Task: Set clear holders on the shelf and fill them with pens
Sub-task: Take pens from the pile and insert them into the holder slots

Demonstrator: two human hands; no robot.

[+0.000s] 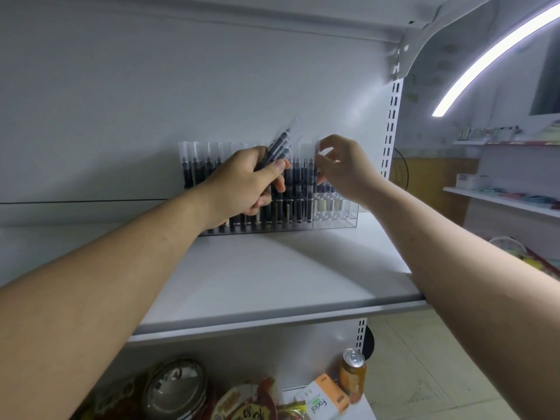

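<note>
Left hand (242,180) grips a bundle of dark clear-capped pens (280,144); right hand (345,168) pinches one pen (316,151) by its cap above the clear slotted holder (336,215) on the white shelf (272,274); I'd lower it straight into an empty right-end slot.

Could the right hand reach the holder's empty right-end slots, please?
Probably yes: the right hand, pinching a pen, hovers just above the empty slots; the left hand holds its pens further left.
</note>
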